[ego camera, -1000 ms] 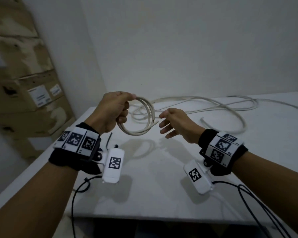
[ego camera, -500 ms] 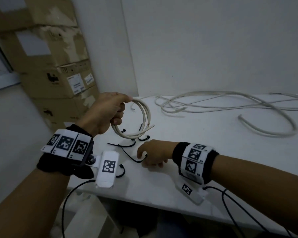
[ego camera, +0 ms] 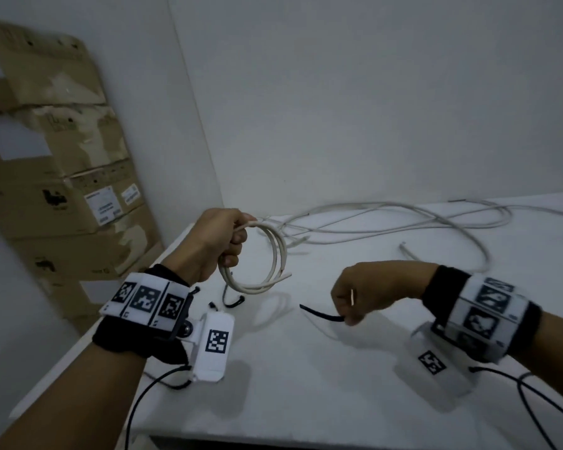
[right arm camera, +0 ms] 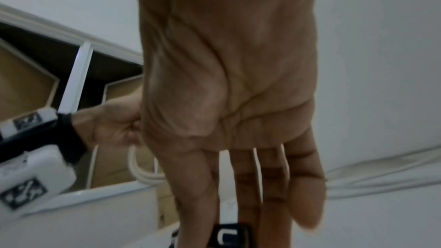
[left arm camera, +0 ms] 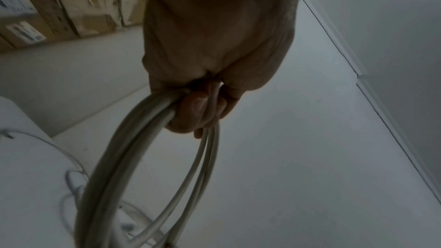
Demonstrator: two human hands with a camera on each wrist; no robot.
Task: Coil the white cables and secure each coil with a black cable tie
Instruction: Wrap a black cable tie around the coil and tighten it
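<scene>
White table [ego camera: 338,368] bearing loose white cables [ego camera: 403,222] at its far side and spare black ties [ego camera: 233,300] near its left edge. Left hand [ego camera: 221,241], fingers curled, grips the coiled cable [ego camera: 275,254] above the table. Right hand [ego camera: 371,287] pinches one black cable tie [ego camera: 319,315] just beside the coil.

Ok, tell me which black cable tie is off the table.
The black cable tie pinched in the right hand; it hangs above the table, while the other tie lies there below the coil.
</scene>
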